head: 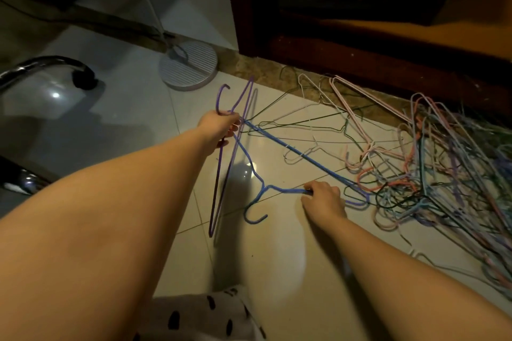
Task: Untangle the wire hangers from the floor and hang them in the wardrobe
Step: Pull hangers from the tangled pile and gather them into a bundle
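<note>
On the floor (110, 124), just in front of a dark wooden cabinet (360, 63), a tangled pile (443, 174) of wire hangers in pink, white, green and blue, thickest at the right and spreading along the cabinet's foot. Left grip (221, 126) closed round the neck of a purple hanger (216, 188), fingers curled, hook poking up past the knuckles, frame hanging down from the hand with its lower corner toward the near side, apart from the pile, shadow on the tile beside it. Right grip (324, 196) lower and to the right, fingers and thumb pinched together on one shoulder wire of a blue hanger (277, 188), just beside its twisted neck, hook curling toward the person close to the tile. Long bar of the blue hanger running from the left grip across to the pile, far end lost among the loops there; snagged or free, cannot tell. Blue wire crossing the purple one right at the left grip; touching or only overlapping, unclear. Left of both hangers, open tile up to a round ribbed stand base (191, 69) and a chrome chair leg (41, 63). Between the forearms, more open tile, down to spotted fabric (199, 318) at the bottom edge. Right side hemmed in by the pile, far side by the cabinet.
</note>
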Tool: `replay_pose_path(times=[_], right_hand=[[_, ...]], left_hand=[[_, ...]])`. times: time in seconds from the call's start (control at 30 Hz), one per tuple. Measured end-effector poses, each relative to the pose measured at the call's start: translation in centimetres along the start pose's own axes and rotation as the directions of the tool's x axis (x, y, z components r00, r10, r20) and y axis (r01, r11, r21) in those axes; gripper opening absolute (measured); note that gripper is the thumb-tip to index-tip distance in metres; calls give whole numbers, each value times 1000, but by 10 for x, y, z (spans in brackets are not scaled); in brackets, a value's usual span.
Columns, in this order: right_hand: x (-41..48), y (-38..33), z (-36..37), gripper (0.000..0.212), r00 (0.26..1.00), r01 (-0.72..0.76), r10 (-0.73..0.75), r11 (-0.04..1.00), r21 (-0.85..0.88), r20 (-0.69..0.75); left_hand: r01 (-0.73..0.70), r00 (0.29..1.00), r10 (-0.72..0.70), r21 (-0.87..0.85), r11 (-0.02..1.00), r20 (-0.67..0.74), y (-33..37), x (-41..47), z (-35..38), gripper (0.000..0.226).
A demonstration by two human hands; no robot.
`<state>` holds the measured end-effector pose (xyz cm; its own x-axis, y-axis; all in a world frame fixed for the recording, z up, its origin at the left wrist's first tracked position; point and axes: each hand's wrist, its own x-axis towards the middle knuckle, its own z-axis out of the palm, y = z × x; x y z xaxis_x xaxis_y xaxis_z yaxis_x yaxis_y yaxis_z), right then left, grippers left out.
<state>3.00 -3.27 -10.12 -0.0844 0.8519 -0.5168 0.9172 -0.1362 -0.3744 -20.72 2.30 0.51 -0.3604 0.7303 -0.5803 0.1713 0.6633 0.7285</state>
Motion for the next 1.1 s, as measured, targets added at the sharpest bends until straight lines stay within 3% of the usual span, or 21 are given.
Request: replay_pose_path(times=[0.23, 0.37, 0.5, 0.57, 0.67, 0.8, 0.93, 1.1], right_hand=[[-14, 4, 8, 14, 997, 22, -8, 981, -193, 71], [-28, 10, 19, 9, 997, 39, -48, 990, 138, 61], [-48, 3, 4, 8, 981, 148, -93, 928, 342, -172], [-54, -2, -8, 10, 948, 180, -43, 888, 422, -314], [-58, -11, -31, 13, 905, 235, 16, 814, 531, -424], [-61, -32, -64, 22, 903, 292, 29, 692, 660, -430], [-63, -50, -99, 25, 896, 338, 61, 550, 764, -440], [-73, -45, -152, 18, 896, 349, 137, 376, 859, -423]], left_hand=[[-6, 988, -14, -132, 991, -152, -1, 13, -15, 31], [-54, 976, 9, -201, 978, -218, -1, 19, -23, 34], [-115, 948, 41, -218, 969, -316, 3, 20, -27, 31], [-149, 940, 72, -209, 967, -335, 10, 18, -26, 32], [-193, 939, 133, -164, 967, -317, 24, 13, -18, 34], [-253, 946, 213, -149, 956, -243, 53, 1, 3, 33], [-330, 934, 282, -228, 916, -218, 94, -14, 32, 29], [-380, 920, 389, -373, 847, -53, 135, -45, 95, 21]])
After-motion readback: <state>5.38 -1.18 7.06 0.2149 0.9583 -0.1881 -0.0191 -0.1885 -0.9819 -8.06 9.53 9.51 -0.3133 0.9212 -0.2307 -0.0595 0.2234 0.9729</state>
